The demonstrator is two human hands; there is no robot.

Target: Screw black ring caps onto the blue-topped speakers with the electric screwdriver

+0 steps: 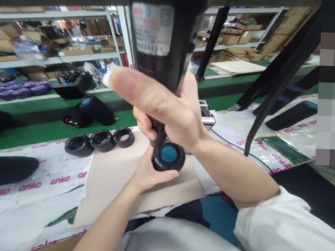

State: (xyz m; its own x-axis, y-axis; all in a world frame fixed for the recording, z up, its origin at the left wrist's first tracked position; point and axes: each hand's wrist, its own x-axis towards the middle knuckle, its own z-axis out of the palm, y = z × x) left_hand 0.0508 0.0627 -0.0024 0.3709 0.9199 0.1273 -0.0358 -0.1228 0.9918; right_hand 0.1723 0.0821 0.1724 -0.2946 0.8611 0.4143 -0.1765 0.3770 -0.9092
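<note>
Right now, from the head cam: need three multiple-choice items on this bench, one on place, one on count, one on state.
1. Where is the round black part with the teal centre?
A) In the left hand, above the beige board
B) On the green shelf
C) Lying on the white printed paper

2. How many black rings stand in the row beyond the left hand?
A) Two
B) Three
C) Five

3. What is the right hand doing?
A) Lying open on the board
B) Holding a black ring
C) Gripping the black power tool

Answers:
1. A, the left hand's fingers close around the part over the board.
2. B, three stand side by side.
3. C, the hand closes around the tool's body.
</note>
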